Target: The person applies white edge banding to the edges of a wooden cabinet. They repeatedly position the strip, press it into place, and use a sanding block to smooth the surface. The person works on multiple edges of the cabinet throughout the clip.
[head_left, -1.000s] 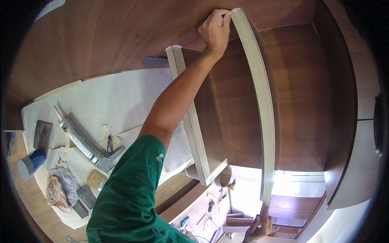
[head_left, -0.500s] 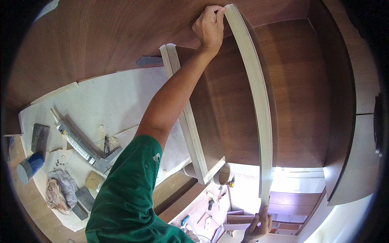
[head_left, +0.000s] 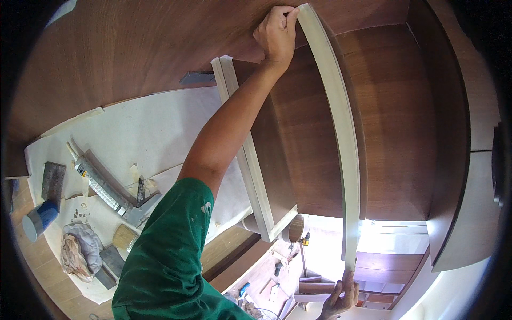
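My left hand (head_left: 278,33) pinches the upper end of a long pale strip (head_left: 342,128) at the edge of a dark brown wooden shelf, against the wooden panel (head_left: 133,37). My green-sleeved arm crosses the middle of the view. My right hand (head_left: 339,298) grips the strip’s lower end at the bottom, its fingers curled around it. To the left of the strip stands a shorter pale-edged board (head_left: 250,176), with a small dark piece (head_left: 194,78) beside its top.
On the paper-covered surface (head_left: 106,133) at left lie a caulking gun (head_left: 104,186), a blue cylinder (head_left: 40,218), dark flat blocks (head_left: 52,180), a crumpled rag (head_left: 80,250) and a brush (head_left: 124,237). Below, scattered tools and boards (head_left: 314,285) sit in the bright room. A curved cabinet side (head_left: 448,149) bounds the right.
Compared with a second ago, my left hand and the strip’s top sit slightly higher and further left, along with a small shift of the whole scene. Both grips look unchanged.
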The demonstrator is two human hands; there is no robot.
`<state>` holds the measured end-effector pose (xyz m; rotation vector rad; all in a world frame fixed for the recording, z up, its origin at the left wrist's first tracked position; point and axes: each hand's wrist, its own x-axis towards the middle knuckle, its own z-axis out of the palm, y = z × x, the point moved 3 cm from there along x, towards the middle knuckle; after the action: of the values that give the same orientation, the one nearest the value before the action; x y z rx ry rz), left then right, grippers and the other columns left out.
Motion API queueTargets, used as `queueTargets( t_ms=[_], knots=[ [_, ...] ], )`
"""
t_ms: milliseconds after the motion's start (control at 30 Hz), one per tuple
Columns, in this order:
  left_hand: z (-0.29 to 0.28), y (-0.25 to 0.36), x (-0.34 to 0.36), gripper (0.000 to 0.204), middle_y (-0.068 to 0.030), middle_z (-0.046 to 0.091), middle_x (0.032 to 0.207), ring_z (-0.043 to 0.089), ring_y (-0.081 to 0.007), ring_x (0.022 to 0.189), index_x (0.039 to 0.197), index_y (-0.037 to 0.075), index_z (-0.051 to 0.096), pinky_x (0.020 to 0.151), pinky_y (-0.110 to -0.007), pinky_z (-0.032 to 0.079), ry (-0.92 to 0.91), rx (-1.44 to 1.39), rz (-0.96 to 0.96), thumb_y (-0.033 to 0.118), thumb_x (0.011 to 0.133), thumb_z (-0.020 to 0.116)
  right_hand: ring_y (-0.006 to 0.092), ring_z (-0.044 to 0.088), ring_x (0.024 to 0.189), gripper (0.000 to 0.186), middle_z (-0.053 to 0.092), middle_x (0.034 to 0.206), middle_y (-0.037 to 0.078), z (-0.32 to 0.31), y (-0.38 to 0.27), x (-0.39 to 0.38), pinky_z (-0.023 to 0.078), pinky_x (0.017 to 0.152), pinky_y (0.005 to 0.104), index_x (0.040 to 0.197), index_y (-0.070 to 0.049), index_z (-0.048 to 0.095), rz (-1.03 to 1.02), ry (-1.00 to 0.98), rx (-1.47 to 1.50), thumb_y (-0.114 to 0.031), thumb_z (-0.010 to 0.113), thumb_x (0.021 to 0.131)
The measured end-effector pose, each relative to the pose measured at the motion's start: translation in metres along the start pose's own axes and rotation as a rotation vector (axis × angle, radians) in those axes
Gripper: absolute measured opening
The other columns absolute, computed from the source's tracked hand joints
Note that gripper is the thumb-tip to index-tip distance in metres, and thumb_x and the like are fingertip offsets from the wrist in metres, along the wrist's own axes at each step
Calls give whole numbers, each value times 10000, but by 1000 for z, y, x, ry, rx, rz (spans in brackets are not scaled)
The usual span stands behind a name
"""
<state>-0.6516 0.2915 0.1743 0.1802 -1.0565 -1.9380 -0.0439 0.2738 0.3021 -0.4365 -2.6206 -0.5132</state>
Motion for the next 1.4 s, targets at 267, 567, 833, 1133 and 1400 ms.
queueTargets(
  t_ms=[267, 567, 833, 1133, 1400],
  knots=[
    [-4, 10, 1, 165, -53, 583, 655, 579, -265, 573, 945, 102, 679, 573, -420, 452, 36, 20, 25, 217, 894, 787, 241, 677, 773, 329, 764, 1162, 149, -4, 4, 0, 570, 685, 348, 1269, 63, 693, 17, -25, -13, -56, 673, 963],
    [-12, 19, 2, 201, -59, 575, 749, 614, -266, 676, 1111, 65, 635, 654, -409, 504, -95, 156, 132, 195, 970, 694, 268, 669, 765, 353, 759, 1143, 171, -4, 13, 4, 558, 682, 374, 1273, 41, 698, -27, -20, 91, -21, 698, 926],
    [-39, 11, -1, 601, -141, 612, 931, 659, -349, 882, 1556, 214, 429, 789, -472, 551, -593, 327, 340, 87, 988, 580, 313, 603, 683, 329, 713, 900, 190, -6, 24, 6, 486, 605, 424, 1231, -5, 728, -131, 25, 152, 9, 705, 903],
    [-55, 19, 1, 608, -151, 672, 1048, 690, -256, 907, 1571, 116, 375, 799, -401, 572, -655, 163, 75, 110, 1001, 587, 326, 598, 719, 426, 687, 892, 189, -23, 19, 11, 485, 647, 424, 1336, -40, 677, -123, -141, 149, 22, 679, 915],
    [-99, 96, -105, 322, -100, 698, 1034, 699, -192, 952, 1130, 33, 646, 817, -337, 575, -481, -700, -1019, 345, 1054, 612, 316, 640, 769, 362, 736, 1010, 184, -16, 12, 9, 526, 703, 405, 1299, -27, 700, -21, -140, 148, 29, 644, 945]
  ],
)
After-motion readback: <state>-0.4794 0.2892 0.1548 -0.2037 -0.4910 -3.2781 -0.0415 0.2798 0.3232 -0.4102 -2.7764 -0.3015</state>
